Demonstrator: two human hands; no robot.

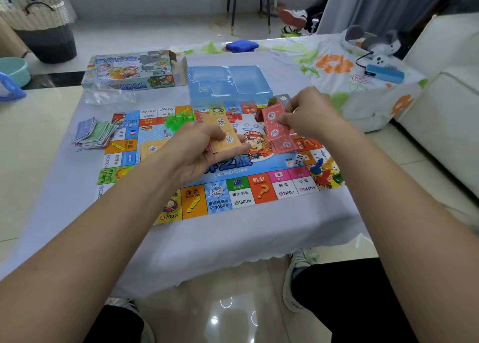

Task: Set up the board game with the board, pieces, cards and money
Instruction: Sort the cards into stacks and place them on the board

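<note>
Cards are being sorted over the game board (233, 187): orange destiny cards (224, 135) are gripped in the left hand (204, 151), red chance cards (277, 127) pinched by the right hand (311, 114) fingers. Next, each stack likely needs squaring and laying on the board.

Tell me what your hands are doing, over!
Left hand holds orange cards. Right hand pinches red cards. Board laid out, money stacked beside it. Nothing blocking, over.
</note>
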